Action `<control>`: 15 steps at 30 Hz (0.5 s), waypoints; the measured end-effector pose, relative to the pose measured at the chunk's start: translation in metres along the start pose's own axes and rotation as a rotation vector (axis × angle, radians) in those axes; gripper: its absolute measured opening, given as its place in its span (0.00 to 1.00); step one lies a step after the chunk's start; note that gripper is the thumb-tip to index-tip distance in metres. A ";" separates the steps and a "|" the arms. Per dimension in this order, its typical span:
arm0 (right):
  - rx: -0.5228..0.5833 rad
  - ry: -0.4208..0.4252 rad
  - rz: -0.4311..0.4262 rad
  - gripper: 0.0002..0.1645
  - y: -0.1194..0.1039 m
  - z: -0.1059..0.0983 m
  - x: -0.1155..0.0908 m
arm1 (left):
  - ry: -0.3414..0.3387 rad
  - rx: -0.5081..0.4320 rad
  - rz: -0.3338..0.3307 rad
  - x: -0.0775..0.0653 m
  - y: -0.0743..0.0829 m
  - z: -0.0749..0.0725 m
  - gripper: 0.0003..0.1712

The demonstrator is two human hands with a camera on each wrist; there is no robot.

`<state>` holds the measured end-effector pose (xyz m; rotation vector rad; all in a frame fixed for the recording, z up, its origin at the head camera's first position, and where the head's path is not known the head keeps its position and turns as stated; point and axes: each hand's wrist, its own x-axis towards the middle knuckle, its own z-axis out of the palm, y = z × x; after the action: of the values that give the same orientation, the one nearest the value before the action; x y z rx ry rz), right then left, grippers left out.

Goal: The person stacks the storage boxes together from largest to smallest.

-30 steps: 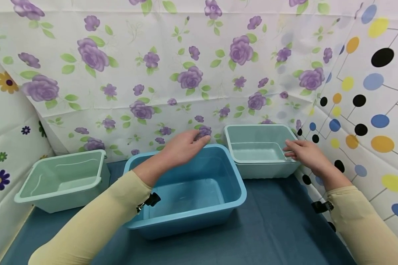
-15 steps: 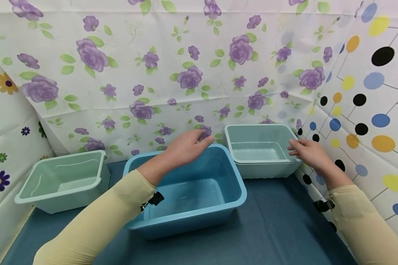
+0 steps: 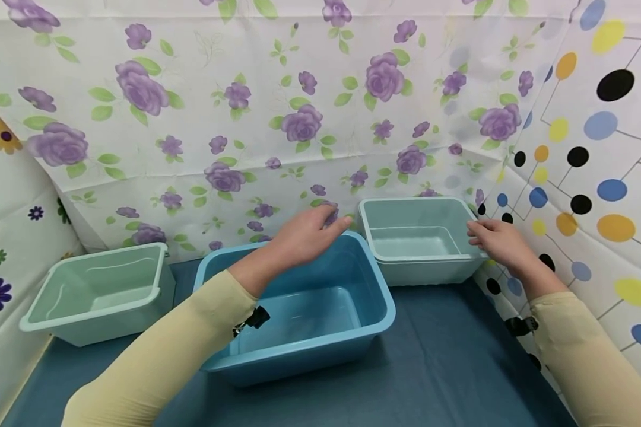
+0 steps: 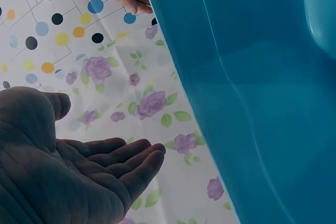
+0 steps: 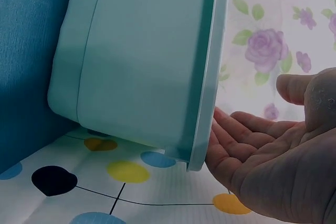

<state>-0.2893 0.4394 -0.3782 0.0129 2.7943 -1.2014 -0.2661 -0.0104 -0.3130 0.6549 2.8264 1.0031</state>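
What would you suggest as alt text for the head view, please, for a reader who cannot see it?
A person's left hand is near the back rim of a blue tub, the right hand near the right edge of a pale green tub. A second green tub stands at left; flowered cloth hangs behind.

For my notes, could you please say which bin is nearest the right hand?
The pale aqua bin at the back right: the right hand is at its rim, while the blue middle bin and green left bin lie farther away.
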 end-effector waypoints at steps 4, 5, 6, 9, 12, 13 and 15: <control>0.000 0.013 0.019 0.57 0.001 -0.001 0.002 | -0.006 0.000 -0.002 0.004 0.003 0.002 0.42; -0.001 0.017 0.023 0.57 0.002 -0.002 0.003 | -0.007 -0.002 -0.006 0.005 0.004 0.002 0.42; -0.001 0.019 0.026 0.57 0.003 -0.002 0.003 | -0.009 -0.001 -0.009 0.005 0.005 0.003 0.42; -0.004 0.034 0.023 0.56 0.004 -0.002 0.006 | -0.015 0.002 -0.016 0.008 0.007 0.004 0.42; 0.003 0.052 0.012 0.55 0.006 -0.002 0.008 | -0.026 0.009 -0.008 0.010 0.008 0.006 0.42; 0.006 0.059 0.008 0.55 0.006 -0.003 0.008 | -0.031 0.013 -0.005 0.011 0.009 0.007 0.42; 0.015 0.069 0.002 0.54 0.008 -0.003 0.009 | -0.042 0.016 0.000 0.013 0.010 0.008 0.42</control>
<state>-0.2978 0.4469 -0.3822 0.0598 2.8429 -1.2445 -0.2721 0.0066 -0.3126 0.6696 2.8014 0.9566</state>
